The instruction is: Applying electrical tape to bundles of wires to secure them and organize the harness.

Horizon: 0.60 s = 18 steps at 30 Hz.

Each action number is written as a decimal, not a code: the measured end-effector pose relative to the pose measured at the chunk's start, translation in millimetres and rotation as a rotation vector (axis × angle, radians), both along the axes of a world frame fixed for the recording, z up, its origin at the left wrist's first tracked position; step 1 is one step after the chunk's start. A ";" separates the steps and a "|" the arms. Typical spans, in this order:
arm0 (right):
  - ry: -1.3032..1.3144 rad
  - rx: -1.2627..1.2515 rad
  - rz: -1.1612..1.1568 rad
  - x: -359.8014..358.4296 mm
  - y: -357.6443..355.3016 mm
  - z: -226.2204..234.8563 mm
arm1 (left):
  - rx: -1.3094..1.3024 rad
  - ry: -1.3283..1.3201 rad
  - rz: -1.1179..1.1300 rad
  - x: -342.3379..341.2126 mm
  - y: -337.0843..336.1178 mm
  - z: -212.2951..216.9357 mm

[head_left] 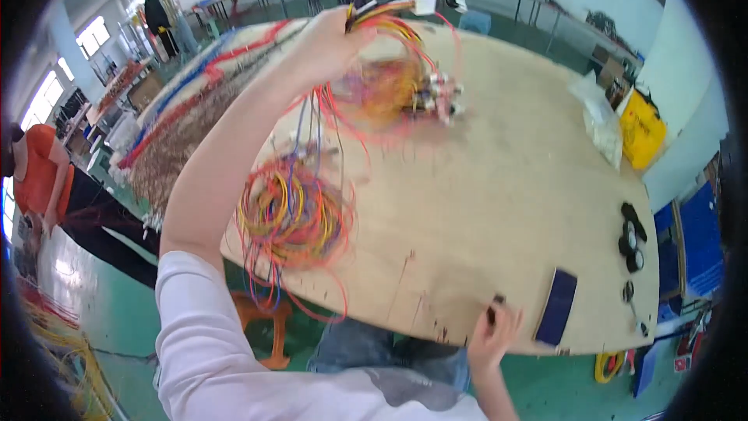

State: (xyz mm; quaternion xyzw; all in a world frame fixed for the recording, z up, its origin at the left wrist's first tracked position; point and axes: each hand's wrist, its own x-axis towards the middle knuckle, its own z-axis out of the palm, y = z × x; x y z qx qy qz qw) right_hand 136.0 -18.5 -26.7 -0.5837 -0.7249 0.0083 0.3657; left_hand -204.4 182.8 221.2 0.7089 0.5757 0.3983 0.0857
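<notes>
My left hand [331,45] is raised over the far left of the table, closed round a wire harness [393,27]. Its red, yellow and black wires end in white connectors [425,5]. Below that hand, a blurred coil of wires [382,93] with several pale connectors is at the table top. Nearer to me, a second coil of coloured wires [292,214] lies at the left edge, some loops hanging over it. My right hand [492,335], at the front edge, pinches a small dark piece [496,308] whose kind I cannot make out.
Right of my right hand lies a dark blue flat rectangular thing [557,306]. Black tape rolls [629,242] and scissors [629,292] sit at the right edge. A yellow bag [643,131] stands far right. Long wire bundles [187,117] cover the far left. A person in orange [43,168] stands left.
</notes>
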 end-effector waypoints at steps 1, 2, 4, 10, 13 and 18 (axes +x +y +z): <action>0.003 -0.008 0.008 -6.5 -0.8 1.1 | 0.224 0.265 0.154 -17.2 26.7 8.7; 0.004 -0.027 0.011 -11.0 -2.8 4.3 | 0.349 0.400 0.235 -26.2 51.4 16.3; -0.024 0.005 0.004 -4.3 -8.1 -5.5 | 0.374 0.589 0.385 -25.8 98.3 15.2; -0.118 -0.016 0.005 -2.4 -10.1 -3.6 | 0.323 0.650 0.221 -15.0 206.4 -99.5; -0.123 -0.038 0.057 -5.3 2.1 -9.8 | 0.179 0.613 0.181 -0.9 204.4 -200.0; -0.104 0.079 -0.061 -3.0 -3.2 -9.2 | 0.140 0.103 0.064 -30.6 139.1 -121.7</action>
